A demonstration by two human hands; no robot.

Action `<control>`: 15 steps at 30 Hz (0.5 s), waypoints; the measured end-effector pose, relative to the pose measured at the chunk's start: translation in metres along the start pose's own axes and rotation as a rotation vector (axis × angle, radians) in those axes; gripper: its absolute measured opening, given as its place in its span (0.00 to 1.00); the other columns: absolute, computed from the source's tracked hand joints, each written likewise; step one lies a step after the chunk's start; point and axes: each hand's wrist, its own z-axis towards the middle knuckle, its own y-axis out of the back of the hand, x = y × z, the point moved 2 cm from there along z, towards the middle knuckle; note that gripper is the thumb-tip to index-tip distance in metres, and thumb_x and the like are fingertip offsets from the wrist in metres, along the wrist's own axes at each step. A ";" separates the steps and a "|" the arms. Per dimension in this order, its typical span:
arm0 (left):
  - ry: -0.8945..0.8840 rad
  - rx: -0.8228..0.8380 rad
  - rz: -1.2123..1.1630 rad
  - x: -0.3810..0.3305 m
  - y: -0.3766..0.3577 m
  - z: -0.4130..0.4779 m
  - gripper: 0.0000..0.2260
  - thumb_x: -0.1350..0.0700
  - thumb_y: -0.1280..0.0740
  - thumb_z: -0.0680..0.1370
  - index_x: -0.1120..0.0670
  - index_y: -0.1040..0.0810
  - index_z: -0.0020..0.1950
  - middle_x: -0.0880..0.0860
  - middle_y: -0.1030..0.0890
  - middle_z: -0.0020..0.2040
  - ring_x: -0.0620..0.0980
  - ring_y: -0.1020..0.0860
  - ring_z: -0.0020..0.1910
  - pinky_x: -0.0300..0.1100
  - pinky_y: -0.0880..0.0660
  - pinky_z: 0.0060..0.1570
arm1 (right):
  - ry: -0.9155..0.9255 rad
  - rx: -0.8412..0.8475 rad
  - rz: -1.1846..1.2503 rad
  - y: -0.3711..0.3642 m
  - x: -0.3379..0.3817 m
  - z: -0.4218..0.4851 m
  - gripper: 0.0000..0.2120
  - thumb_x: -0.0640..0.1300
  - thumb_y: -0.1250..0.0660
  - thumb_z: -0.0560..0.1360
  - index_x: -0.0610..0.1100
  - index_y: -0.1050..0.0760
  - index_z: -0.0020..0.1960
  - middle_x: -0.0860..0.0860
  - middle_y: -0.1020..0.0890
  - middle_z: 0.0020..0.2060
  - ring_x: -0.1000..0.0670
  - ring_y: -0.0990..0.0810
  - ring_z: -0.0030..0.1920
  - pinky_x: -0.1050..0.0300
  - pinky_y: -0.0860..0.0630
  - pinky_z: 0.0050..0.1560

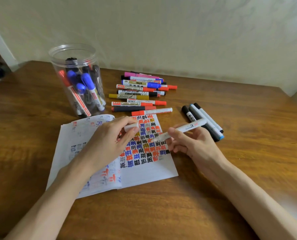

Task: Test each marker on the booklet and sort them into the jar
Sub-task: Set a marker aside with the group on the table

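We see right hand nearest, grip curled round white marker, tip over inked booklet lying open on surface. Left hand grip pinches white cap. Jar behind booklet holds markers. Loose markers beside jar; three dark markers near right hand.

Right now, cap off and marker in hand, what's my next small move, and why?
Probably lower the white marker in the right hand onto blank paper on the booklet and draw a test stroke: the left hand pinches its cap, and the bare tip points at the page.
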 end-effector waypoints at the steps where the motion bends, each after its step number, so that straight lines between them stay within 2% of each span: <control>1: -0.002 -0.001 0.014 0.001 0.000 0.000 0.09 0.46 0.37 0.84 0.47 0.21 0.61 0.40 0.18 0.51 0.40 0.19 0.51 0.40 0.22 0.46 | -0.006 0.013 0.025 0.001 -0.001 -0.002 0.10 0.47 0.26 0.77 0.40 0.17 0.52 0.41 0.13 0.43 0.45 0.16 0.41 0.56 0.18 0.44; 5: -0.014 -0.004 0.023 -0.002 -0.001 -0.002 0.12 0.44 0.38 0.83 0.48 0.21 0.61 0.41 0.18 0.53 0.40 0.19 0.52 0.41 0.21 0.46 | 0.010 0.003 0.090 -0.001 -0.008 -0.008 0.13 0.48 0.30 0.79 0.39 0.16 0.55 0.39 0.15 0.42 0.44 0.17 0.39 0.55 0.20 0.41; 9: -0.010 -0.007 0.047 -0.002 -0.001 -0.003 0.12 0.45 0.37 0.83 0.47 0.21 0.62 0.39 0.18 0.53 0.38 0.19 0.52 0.39 0.20 0.45 | 0.167 -0.052 -0.080 -0.001 -0.013 -0.012 0.11 0.48 0.28 0.79 0.39 0.18 0.51 0.40 0.16 0.37 0.43 0.19 0.35 0.52 0.22 0.38; 12: -0.020 -0.010 0.059 -0.001 -0.003 -0.003 0.12 0.45 0.37 0.82 0.47 0.21 0.62 0.39 0.18 0.53 0.37 0.19 0.52 0.37 0.20 0.46 | 0.230 -0.045 -0.157 0.000 -0.013 -0.016 0.08 0.47 0.26 0.78 0.41 0.17 0.49 0.43 0.17 0.34 0.46 0.21 0.33 0.56 0.23 0.36; 15: -0.022 -0.012 0.057 -0.001 -0.003 -0.003 0.12 0.45 0.37 0.82 0.47 0.21 0.62 0.39 0.19 0.54 0.36 0.20 0.53 0.34 0.20 0.48 | 0.261 -0.055 -0.290 0.001 -0.014 -0.015 0.07 0.43 0.28 0.80 0.40 0.18 0.46 0.53 0.18 0.31 0.55 0.22 0.30 0.64 0.26 0.32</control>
